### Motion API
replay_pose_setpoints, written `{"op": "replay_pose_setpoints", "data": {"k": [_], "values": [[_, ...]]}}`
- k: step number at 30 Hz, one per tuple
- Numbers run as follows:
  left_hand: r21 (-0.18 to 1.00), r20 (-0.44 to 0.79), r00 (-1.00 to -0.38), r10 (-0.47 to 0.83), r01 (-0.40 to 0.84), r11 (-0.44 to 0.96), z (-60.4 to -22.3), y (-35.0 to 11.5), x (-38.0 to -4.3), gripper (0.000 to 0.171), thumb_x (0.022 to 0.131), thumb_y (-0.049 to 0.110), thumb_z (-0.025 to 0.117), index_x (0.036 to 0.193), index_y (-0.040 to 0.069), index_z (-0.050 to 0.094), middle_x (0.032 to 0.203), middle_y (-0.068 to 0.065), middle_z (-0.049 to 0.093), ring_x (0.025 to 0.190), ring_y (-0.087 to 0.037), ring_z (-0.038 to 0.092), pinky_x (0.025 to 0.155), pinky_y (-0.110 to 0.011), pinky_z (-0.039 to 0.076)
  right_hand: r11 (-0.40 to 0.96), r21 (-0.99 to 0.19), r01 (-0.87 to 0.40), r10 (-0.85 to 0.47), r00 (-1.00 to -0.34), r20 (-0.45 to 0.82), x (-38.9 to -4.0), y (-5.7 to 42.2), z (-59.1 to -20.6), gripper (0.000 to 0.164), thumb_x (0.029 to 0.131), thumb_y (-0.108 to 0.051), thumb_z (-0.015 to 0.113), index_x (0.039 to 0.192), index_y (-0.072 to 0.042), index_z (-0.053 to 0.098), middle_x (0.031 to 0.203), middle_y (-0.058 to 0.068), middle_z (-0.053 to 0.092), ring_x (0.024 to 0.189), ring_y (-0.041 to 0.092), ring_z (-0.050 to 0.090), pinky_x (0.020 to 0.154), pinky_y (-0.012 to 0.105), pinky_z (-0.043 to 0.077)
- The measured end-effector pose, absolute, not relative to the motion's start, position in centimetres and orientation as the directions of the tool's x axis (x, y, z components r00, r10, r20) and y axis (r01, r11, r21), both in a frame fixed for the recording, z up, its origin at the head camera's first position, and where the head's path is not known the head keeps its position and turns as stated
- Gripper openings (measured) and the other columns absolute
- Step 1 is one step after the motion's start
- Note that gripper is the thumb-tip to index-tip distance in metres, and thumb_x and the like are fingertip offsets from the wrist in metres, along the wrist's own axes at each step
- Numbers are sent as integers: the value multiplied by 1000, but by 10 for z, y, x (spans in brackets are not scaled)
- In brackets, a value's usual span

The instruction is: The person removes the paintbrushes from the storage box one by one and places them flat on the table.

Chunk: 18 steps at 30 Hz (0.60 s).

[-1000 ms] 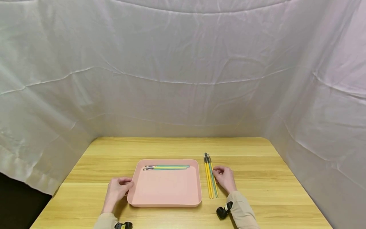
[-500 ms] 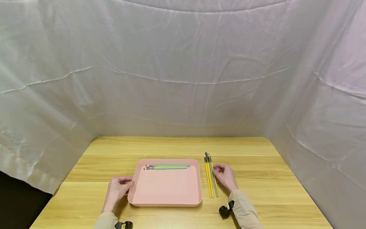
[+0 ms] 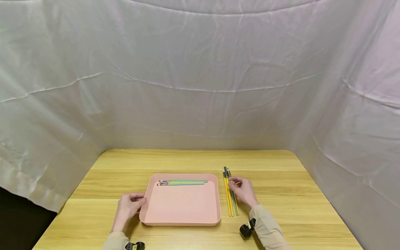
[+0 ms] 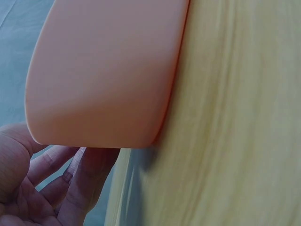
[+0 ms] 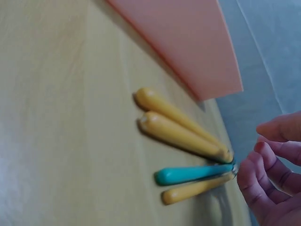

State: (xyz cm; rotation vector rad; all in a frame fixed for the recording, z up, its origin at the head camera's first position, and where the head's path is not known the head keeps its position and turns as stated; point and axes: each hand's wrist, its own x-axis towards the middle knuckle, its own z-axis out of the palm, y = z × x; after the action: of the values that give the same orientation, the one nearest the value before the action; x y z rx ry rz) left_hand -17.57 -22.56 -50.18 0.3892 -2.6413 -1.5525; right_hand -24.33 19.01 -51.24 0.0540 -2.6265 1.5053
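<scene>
At the left side of a pink tray [image 3: 181, 208], my left hand [image 3: 127, 208] holds the rim, thumb at the edge; in the left wrist view, its fingers [image 4: 91, 179] are against the outer wall. Inside the tray, near the far side, lie several thin paintbrushes [image 3: 184, 183] with teal and yellow-green handles. More paintbrushes [image 3: 227, 194], yellow and teal, lie side by side right of the tray, bristles away from me. Over their upper part is my right hand [image 3: 245, 191], fingers bent. The right wrist view shows its fingertips [image 5: 259, 147] just beyond the brushes, with nothing visible gripped.
The wooden table [image 3: 290, 201] extends on both sides of the tray. A pale grey curtain [image 3: 200, 114] hangs behind it and along the sides. Black wrist cameras [image 3: 247, 230] sit at both sleeves.
My right hand has shifted slightly left, its fingertips going from the right edge of the brush row to above the teal brush. The left hand and tray stay put.
</scene>
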Motion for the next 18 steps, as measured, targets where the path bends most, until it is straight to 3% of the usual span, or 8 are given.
{"op": "replay_pose_setpoints", "data": {"k": [7, 18], "values": [[866, -84, -967, -240, -190, 462, -502, -226, -177, 29, 83, 7, 72, 106, -12, 72, 85, -13, 76, 69, -8, 66, 61, -19, 59, 510, -850, -137, -44, -990, 133, -242, 180, -500, 23, 87, -4, 69, 110, 1, 73, 93, 9, 73, 85, 11, 65, 79, 19, 57], [864, -86, -968, -237, -191, 466, -502, -228, -176, 29, 83, 7, 73, 106, -12, 72, 85, -14, 76, 69, -8, 66, 61, -19, 58, 460, -840, -287, -243, -951, 192, -246, 152, -481, 21, 91, -4, 69, 110, 4, 72, 104, 18, 76, 93, 25, 71, 80, 20, 58]]}}
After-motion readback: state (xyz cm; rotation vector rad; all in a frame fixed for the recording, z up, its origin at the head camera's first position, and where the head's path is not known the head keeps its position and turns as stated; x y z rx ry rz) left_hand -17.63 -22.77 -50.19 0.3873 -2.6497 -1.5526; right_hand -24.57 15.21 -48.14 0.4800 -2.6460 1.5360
